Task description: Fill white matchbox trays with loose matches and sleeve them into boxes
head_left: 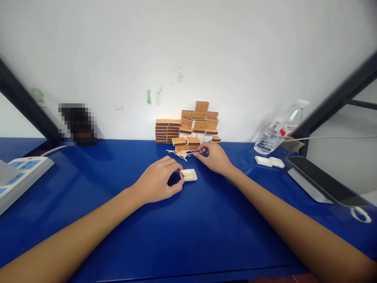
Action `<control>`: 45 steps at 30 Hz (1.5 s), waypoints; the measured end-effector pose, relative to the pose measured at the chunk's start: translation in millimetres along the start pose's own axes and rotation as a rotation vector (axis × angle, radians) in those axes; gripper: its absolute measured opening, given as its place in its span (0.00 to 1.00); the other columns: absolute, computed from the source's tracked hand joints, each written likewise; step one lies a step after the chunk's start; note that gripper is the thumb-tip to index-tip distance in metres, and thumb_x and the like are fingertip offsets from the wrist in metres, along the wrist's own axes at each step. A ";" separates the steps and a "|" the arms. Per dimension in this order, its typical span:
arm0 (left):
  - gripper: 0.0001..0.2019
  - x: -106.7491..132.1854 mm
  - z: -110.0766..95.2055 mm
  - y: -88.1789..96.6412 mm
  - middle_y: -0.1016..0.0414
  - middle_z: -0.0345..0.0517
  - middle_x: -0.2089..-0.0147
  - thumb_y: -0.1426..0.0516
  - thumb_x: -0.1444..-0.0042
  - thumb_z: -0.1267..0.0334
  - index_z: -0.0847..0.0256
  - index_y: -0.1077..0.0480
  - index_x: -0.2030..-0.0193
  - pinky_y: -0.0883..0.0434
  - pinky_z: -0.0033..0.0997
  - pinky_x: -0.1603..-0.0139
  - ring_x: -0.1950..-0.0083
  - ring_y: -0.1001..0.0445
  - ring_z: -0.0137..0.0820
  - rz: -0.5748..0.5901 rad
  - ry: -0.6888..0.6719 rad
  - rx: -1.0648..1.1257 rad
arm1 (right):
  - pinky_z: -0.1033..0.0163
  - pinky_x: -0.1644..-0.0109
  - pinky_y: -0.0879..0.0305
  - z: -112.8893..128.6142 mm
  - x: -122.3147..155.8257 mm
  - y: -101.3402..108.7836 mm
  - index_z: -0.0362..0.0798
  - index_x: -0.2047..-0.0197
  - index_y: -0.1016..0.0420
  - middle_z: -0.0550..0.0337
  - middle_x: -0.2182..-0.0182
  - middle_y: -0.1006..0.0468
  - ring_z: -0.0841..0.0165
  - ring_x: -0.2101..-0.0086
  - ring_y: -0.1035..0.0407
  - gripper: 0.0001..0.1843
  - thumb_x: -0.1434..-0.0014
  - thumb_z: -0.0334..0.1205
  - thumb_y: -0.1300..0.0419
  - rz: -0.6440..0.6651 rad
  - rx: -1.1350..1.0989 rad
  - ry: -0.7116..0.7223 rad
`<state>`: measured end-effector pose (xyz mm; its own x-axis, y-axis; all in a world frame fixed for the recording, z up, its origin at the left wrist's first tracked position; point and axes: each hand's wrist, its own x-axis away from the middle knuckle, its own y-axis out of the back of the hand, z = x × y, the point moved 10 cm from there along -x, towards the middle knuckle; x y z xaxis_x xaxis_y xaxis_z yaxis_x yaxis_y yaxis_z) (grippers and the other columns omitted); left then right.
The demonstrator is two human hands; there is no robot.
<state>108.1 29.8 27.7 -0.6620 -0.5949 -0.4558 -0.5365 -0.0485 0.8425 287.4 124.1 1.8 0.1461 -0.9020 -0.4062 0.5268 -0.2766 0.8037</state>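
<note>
A small white matchbox tray with red-headed matches inside lies on the blue table. My left hand grips its left end between thumb and fingers. Farther back, a loose pile of matchsticks is spread in front of the matchboxes. At the pile's right edge my right hand is closed in a pinch, with a thin matchstick at its fingertips. Two matchboxes and another resting on them stand right behind the pile.
Against the wall are a neat matchbox stack and a stepped heap of matchboxes. To the right are a water bottle, a white earbud case and a phone. A power strip lies left on the blue table.
</note>
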 end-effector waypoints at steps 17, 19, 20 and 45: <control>0.08 1.4 3.9 -3.7 0.21 0.48 0.56 0.40 0.37 0.61 0.60 0.26 0.53 0.24 0.45 0.49 0.52 0.25 0.41 0.014 -0.004 -0.025 | 0.50 0.48 0.35 8.6 24.1 14.6 0.49 0.64 0.29 0.47 0.59 0.25 0.55 0.56 0.32 0.09 0.31 0.36 0.47 0.266 0.049 0.177; 0.08 1.5 5.7 -4.9 0.21 0.49 0.56 0.40 0.37 0.61 0.61 0.26 0.53 0.24 0.45 0.48 0.52 0.25 0.41 0.018 0.006 -0.022 | 0.52 0.50 0.35 20.9 31.9 21.9 0.49 0.63 0.29 0.49 0.60 0.26 0.57 0.57 0.33 0.10 0.30 0.40 0.47 0.297 -0.023 0.194; 0.09 1.5 6.5 -5.1 0.21 0.49 0.55 0.40 0.37 0.61 0.61 0.26 0.53 0.24 0.45 0.48 0.52 0.25 0.41 0.017 0.010 -0.021 | 0.53 0.51 0.34 28.8 36.4 22.7 0.50 0.62 0.29 0.51 0.60 0.26 0.58 0.57 0.33 0.10 0.29 0.41 0.47 0.323 -0.061 0.207; 0.09 2.4 0.7 -6.9 0.21 0.49 0.56 0.40 0.36 0.61 0.61 0.26 0.53 0.25 0.43 0.51 0.53 0.25 0.40 0.028 -0.034 0.003 | 0.58 0.54 0.35 71.1 60.5 2.1 0.48 0.59 0.25 0.56 0.60 0.27 0.64 0.59 0.32 0.05 0.29 0.37 0.41 0.423 -0.160 0.287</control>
<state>109.9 29.2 20.7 -0.6941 -0.5683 -0.4419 -0.5192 -0.0301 0.8541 237.9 45.4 9.9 0.5846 -0.7908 -0.1813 0.4903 0.1663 0.8556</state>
